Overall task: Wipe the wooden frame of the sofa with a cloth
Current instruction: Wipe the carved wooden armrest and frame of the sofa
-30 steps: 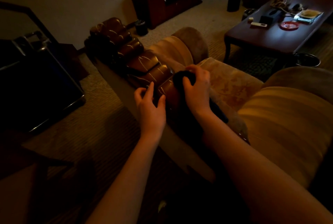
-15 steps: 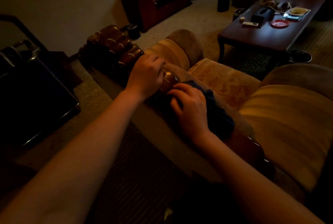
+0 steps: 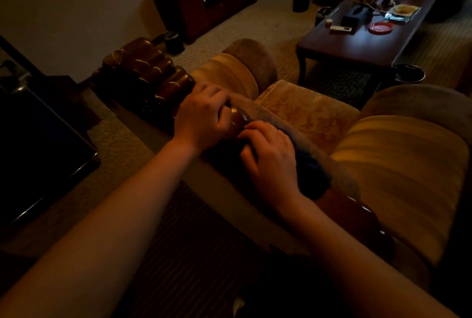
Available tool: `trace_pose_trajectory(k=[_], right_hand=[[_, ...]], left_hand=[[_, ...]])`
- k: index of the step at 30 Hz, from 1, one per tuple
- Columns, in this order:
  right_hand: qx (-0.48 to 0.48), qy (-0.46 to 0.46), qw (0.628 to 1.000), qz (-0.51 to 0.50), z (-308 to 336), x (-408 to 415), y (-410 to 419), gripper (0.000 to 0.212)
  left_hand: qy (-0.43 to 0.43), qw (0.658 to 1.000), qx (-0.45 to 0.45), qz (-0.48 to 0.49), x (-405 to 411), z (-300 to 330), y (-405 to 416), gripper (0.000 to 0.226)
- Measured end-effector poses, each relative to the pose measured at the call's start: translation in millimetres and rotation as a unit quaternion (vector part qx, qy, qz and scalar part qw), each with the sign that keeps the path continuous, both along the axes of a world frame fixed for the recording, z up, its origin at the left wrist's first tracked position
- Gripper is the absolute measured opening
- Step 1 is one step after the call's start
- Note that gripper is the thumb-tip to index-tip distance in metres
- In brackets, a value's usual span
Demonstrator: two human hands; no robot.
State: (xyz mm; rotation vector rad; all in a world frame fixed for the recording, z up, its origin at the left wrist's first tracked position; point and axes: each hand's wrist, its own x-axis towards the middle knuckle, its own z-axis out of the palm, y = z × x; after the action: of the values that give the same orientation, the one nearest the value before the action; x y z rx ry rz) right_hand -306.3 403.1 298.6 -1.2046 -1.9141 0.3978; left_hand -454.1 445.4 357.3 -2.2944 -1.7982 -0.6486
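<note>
Dark blue cloth, glossy brown wooden frame, tan floral-patterned sofa cushion; red dish

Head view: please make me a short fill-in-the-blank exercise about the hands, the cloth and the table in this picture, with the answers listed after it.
1. The dark blue cloth lies under the ____ hand.
2. The left hand grips the carved ____ frame of the sofa.
3. The round dish on the coffee table is ____ in colour.
4. The seat cushion of the sofa shows a ____ pattern.

Missing words: right; wooden; red; floral
</note>
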Motion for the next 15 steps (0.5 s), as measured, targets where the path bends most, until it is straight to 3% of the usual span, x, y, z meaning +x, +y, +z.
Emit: trace_pose_trajectory(k=[3,6,9,12,15], right_hand=[[-0.136,0.017,0.991,-0.002,9.5,3.2,41.1,0.017],[-0.304,0.002,0.952,0.034,13.2,10.6,79.1,0.028],[-0.395,0.089,0.911,0.081,10.5,26.1,85.6,0.035],[-0.36,0.135,0.921,0.058,-7.3,45.1,55.7,0.031],[-0.208,0.097,0.972,0.047,-15.8,43.5,23.1,0.037]], left_hand=[[0.025,1.0,-0.004,0.004,-1.5,-0.2,-1.4,0.048],[0.037,0.999,-0.017,0.006,-0.7,0.8,-0.9,0.05],[0.034,0.999,-0.017,0.011,0.8,2.1,0.5,0.048],[0.036,0.999,-0.008,0.011,0.9,1.2,0.2,0.05],[0.035,0.999,-0.009,0.018,0.3,0.1,-0.6,0.046]])
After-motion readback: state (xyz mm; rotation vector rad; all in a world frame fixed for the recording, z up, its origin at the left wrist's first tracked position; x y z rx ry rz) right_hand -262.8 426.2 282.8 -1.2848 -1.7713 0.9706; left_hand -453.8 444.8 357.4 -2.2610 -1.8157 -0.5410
